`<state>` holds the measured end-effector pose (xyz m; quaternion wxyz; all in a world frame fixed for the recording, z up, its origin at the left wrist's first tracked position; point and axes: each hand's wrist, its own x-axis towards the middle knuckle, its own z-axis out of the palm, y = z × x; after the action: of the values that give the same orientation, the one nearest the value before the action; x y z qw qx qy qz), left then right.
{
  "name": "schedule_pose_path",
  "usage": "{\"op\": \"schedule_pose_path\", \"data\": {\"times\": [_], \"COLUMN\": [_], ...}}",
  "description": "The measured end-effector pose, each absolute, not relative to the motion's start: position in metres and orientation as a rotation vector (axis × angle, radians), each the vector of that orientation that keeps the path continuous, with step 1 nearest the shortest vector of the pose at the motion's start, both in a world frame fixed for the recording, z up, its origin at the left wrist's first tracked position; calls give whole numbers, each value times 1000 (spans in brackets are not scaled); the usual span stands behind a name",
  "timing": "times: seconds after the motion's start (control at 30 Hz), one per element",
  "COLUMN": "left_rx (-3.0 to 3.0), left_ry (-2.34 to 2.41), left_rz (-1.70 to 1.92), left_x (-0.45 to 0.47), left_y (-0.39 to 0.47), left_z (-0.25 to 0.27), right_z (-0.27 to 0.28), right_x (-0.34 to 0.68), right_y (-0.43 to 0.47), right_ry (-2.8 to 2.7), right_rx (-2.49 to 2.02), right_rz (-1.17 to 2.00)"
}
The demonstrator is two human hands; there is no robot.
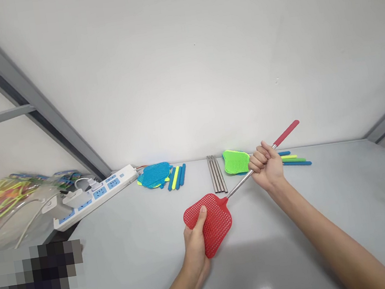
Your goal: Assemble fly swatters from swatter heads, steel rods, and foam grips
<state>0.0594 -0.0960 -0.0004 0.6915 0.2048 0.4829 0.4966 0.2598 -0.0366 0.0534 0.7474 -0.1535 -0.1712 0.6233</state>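
Observation:
A red fly swatter [217, 227] with a perforated square head is held up above the grey table, tilted with its red handle [287, 133] toward the upper right. My left hand [195, 243] grips the head, thumb lying over its face. Around the metal rod [240, 185] my right hand [266, 166] is closed, just below the red handle. Behind my right hand lie green and blue swatters [236, 162], partly hidden by it, with their coloured handles [296, 160] showing past it.
Several metal rods [217, 174] lie side by side at the back of the table [130, 260]. To their left are blue and yellow swatter heads [155, 175] and loose handle grips [176, 177]. A power strip [100, 193] with plugs and cables and plastic-bagged items [9, 201] occupy the left.

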Motion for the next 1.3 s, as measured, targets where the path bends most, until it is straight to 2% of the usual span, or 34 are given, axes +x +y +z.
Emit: {"op": "schedule_pose_path", "data": {"times": [1.3], "left_rx": [455], "left_ry": [1129], "left_rz": [1114], "left_x": [59], "left_y": [-97], "left_z": [3], "right_z": [45], "right_x": [249], "right_y": [-34], "right_ry": [-332], "right_rx": [-331], "right_rz": [1375]}}
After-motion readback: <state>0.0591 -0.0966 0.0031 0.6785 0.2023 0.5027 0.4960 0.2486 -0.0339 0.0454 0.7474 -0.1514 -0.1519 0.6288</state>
